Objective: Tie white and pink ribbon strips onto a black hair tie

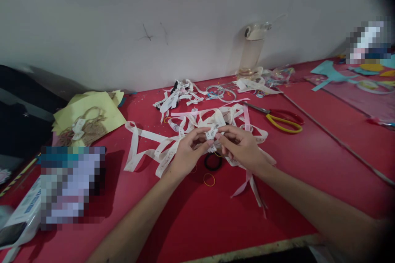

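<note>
Between my two hands is a white ribbon (212, 133) with dark printed letters, folded into a small bow shape. My left hand (195, 144) pinches its left side with thumb and fingers. On the other side, my right hand (237, 141) grips it between thumb and forefinger. Under and behind the hands lies a loose tangle of white ribbon (168, 148), with a pink ribbon (246, 117) running through it. Just below the fingers sit a black hair tie (212, 162) and a yellow rubber band (209, 179) on the red table (185, 222).
Scissors with red and yellow handles (284, 123) lie right of the ribbons. A clear bottle (251, 51) stands against the wall. Tied ribbon bows (177, 96) are heaped at the back. Yellow paper (108, 111) with twine (92, 127) lies left. Light-blue cut pieces (328, 74) are far right.
</note>
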`<state>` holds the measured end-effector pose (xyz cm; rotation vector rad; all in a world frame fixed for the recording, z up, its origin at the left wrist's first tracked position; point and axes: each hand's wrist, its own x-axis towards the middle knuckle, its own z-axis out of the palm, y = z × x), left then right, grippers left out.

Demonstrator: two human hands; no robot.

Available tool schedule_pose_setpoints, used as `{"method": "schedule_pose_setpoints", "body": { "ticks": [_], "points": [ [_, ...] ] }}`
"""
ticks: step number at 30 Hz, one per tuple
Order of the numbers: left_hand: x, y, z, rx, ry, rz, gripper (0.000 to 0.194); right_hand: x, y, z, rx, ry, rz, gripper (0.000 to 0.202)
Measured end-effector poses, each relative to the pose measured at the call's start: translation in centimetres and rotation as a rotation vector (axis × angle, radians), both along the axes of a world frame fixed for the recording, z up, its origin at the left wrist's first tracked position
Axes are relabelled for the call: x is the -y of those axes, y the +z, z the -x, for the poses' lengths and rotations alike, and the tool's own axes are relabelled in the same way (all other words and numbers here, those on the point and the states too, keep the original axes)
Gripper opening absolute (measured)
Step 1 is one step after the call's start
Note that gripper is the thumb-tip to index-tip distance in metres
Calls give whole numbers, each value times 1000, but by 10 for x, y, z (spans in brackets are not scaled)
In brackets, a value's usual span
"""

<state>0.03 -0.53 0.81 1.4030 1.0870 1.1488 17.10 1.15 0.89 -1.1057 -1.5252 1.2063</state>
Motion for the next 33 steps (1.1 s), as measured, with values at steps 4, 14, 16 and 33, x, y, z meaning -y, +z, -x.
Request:
{"method": "schedule_pose_setpoints", "body": {
  "ticks": [4, 14, 16, 33],
  "points": [
    [0, 0, -1, 48, -30, 27, 31, -1, 0, -2, 41, -25, -71, 18],
    [0, 1, -1, 85, -41, 67, 29, -2, -3, -3, 65, -78, -141, 17],
    [-2, 0, 0, 143, -24, 87, 29, -1, -1, -3, 58, -79, -153, 16],
    [-7, -4, 3, 292, 97, 109, 32, -1, -3, 1, 159, 37, -254, 17]
  ]
}}
